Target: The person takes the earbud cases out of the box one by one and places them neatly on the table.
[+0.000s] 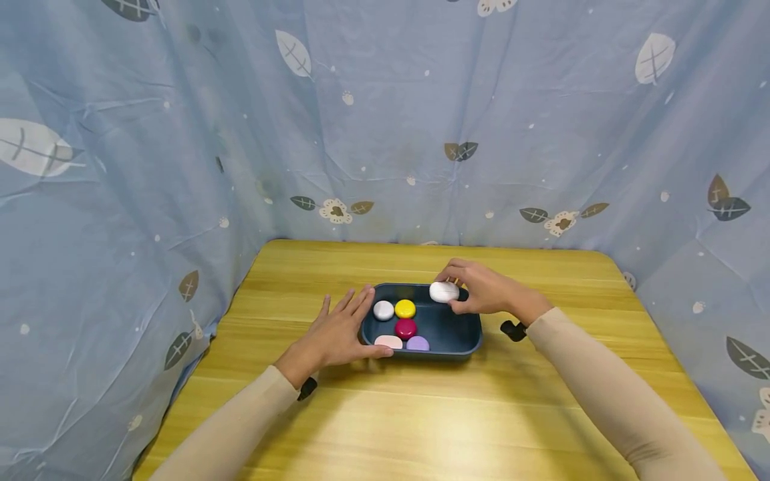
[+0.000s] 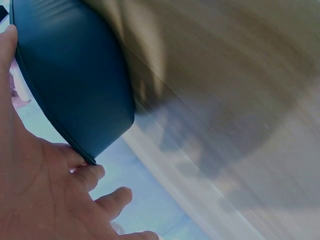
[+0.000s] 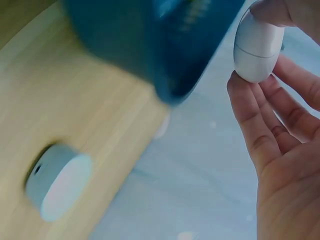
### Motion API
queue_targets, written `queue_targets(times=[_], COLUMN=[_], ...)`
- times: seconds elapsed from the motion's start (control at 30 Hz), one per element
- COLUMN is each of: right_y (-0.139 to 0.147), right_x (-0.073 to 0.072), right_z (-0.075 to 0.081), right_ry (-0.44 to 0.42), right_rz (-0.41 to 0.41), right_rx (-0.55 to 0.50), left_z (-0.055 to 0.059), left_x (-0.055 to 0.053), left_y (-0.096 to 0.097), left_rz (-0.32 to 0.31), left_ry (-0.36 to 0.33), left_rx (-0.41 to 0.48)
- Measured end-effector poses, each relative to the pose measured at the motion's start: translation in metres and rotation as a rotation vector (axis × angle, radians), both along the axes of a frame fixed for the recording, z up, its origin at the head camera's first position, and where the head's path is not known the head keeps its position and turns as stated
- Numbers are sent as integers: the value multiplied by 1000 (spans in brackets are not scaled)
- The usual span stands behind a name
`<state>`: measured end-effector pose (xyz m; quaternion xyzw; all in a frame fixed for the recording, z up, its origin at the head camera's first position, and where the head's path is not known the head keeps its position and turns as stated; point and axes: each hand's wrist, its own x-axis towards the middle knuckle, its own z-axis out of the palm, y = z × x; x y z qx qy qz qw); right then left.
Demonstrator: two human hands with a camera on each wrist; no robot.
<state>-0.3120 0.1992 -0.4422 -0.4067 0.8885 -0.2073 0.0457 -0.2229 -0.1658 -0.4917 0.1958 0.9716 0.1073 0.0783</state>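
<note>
In the head view, a dark blue tray (image 1: 448,334) with rounded corners lies on the table. My right hand (image 1: 488,288) pinches a white rounded case (image 1: 444,292) over the tray's back right part. A thin seam around the case (image 3: 257,50) shows in the right wrist view, with thumb on one side and fingertips on the other. My left hand (image 1: 339,332) spreads fairly straight fingers along the tray's left end, thumb along the front rim. Inside sit rounded pieces: white (image 1: 383,310), yellow (image 1: 405,308), dark red (image 1: 406,328), pale pink (image 1: 388,342) and lilac (image 1: 418,343).
A pale short cylinder (image 3: 57,182) with a small dark slot stands on the wooden table (image 1: 409,414) in the right wrist view. Blue leaf-patterned curtains (image 1: 385,120) hang behind and beside the table. Each wrist carries a black strap mount (image 1: 513,330).
</note>
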Motion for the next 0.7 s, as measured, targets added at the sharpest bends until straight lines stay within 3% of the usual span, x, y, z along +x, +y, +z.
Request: queue_targets(times=[0.43,0.7], right_y=[67,105], right_x=[-12,-14], right_z=[-16,-24], right_ry=[68,54], right_rz=[-106,-169], right_rx=[-22,-15], left_z=[1,1], left_x=[2,1], left_y=[0,0], left_rz=[-2,5], left_ry=[9,-10], left_rx=[-12,-14])
